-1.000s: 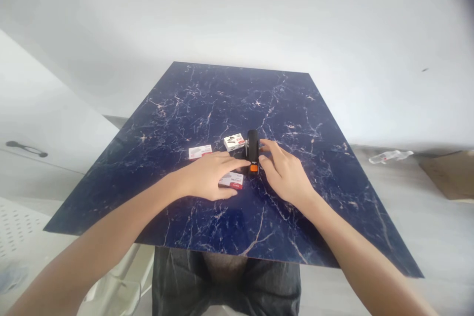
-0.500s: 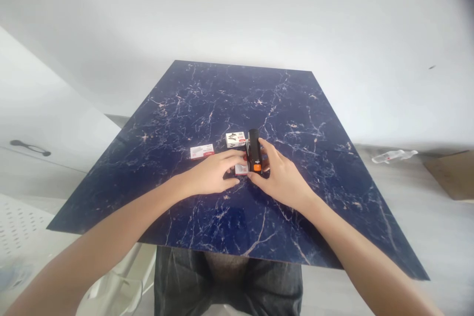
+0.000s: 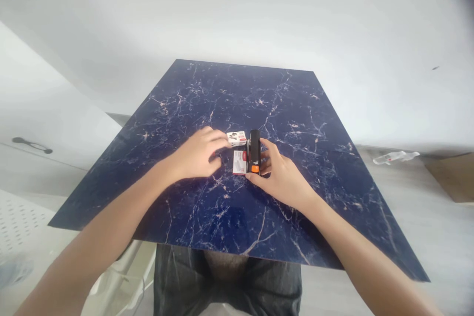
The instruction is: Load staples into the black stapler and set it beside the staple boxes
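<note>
A black stapler (image 3: 255,145) with an orange part at its near end lies lengthwise on the table. My right hand (image 3: 283,177) grips it, the thumb at its near end and the fingers along its right side. Against the stapler's left side sits a red and white staple box (image 3: 239,163). Just beyond that is a second small white box (image 3: 237,138) with a dark picture. My left hand (image 3: 200,153) is palm down to the left, thumb apart from the bent fingers, fingertips at that second box's left end. Whatever lies beneath this hand is hidden.
Everything lies on a dark blue marble-patterned table (image 3: 240,94). A white wall (image 3: 237,10) rises behind it. Past the right edge are a clear plastic bottle (image 3: 395,157) and a cardboard box (image 3: 452,175) on the floor. A cabinet handle (image 3: 32,145) shows at far left.
My left hand has moved left and away from the stapler, uncovering the near staple box. It now covers where the left box lay. My right hand stays on the stapler.
</note>
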Demonstrator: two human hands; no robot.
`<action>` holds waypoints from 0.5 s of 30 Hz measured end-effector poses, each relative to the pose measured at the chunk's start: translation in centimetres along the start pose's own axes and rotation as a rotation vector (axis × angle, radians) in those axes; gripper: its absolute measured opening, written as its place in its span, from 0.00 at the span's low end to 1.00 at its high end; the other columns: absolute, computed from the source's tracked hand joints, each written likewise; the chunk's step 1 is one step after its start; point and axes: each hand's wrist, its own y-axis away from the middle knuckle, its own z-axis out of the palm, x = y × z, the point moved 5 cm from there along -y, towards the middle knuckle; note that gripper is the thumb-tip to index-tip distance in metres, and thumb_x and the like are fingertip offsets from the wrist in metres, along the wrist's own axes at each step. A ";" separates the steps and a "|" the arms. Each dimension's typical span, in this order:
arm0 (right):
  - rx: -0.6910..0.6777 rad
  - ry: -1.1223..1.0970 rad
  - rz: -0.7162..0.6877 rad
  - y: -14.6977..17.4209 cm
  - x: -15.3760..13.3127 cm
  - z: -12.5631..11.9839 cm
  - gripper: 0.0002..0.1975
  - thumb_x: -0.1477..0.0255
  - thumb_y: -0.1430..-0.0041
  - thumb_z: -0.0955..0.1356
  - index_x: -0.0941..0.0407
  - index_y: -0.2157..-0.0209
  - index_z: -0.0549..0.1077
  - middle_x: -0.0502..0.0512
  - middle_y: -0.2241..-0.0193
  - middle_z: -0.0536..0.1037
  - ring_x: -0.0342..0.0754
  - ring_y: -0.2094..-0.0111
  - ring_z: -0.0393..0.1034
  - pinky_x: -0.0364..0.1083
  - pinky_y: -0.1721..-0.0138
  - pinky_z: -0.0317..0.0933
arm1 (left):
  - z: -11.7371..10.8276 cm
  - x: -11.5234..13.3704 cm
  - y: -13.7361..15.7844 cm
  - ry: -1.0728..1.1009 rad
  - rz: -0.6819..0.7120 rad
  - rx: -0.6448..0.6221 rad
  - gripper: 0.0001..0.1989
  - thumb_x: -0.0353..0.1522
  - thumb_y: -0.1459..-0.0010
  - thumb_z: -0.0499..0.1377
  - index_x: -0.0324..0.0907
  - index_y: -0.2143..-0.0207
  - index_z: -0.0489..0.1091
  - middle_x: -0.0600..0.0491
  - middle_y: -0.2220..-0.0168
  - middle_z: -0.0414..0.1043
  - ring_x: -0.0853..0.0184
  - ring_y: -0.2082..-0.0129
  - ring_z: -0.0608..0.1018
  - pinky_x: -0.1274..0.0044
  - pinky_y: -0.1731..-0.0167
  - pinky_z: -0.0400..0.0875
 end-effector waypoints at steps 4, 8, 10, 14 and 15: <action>-0.002 0.024 -0.001 0.0 0.2 0.1 0.45 0.62 0.41 0.73 0.52 0.28 0.52 0.64 0.49 0.81 0.57 0.62 0.82 0.57 0.60 0.78 | -1.3 -3.3 0.9 -0.076 -0.194 -0.184 0.28 0.34 0.44 0.63 0.47 0.39 0.73 0.45 0.40 0.72 0.51 0.45 0.75 0.62 0.45 0.70; 0.016 0.022 -0.032 0.0 0.2 0.2 0.44 0.63 0.41 0.73 0.51 0.28 0.53 0.64 0.49 0.81 0.57 0.63 0.82 0.58 0.60 0.78 | -1.2 -3.3 1.0 0.027 -0.249 -0.227 0.24 0.38 0.40 0.62 0.49 0.41 0.74 0.47 0.45 0.74 0.57 0.55 0.80 0.70 0.57 0.72; 0.020 0.023 -0.033 0.0 0.1 0.2 0.44 0.62 0.41 0.73 0.52 0.28 0.53 0.63 0.49 0.81 0.56 0.63 0.81 0.58 0.60 0.78 | -0.8 -2.4 0.8 0.092 -0.192 -0.244 0.28 0.42 0.42 0.66 0.50 0.39 0.72 0.47 0.40 0.71 0.55 0.51 0.79 0.71 0.57 0.72; 0.005 0.032 -0.025 0.0 0.0 0.1 0.44 0.61 0.40 0.73 0.53 0.28 0.53 0.64 0.50 0.81 0.56 0.63 0.81 0.57 0.60 0.78 | -0.4 -1.1 0.7 0.216 -0.102 -0.307 0.30 0.38 0.44 0.69 0.50 0.39 0.72 0.47 0.39 0.70 0.60 0.56 0.80 0.74 0.62 0.73; 0.003 0.034 -0.024 0.0 -0.1 0.0 0.44 0.61 0.40 0.73 0.53 0.28 0.53 0.64 0.49 0.81 0.56 0.63 0.81 0.57 0.60 0.78 | -0.4 -1.0 0.6 0.228 -0.100 -0.286 0.28 0.38 0.44 0.68 0.50 0.40 0.73 0.47 0.41 0.72 0.61 0.58 0.80 0.74 0.64 0.72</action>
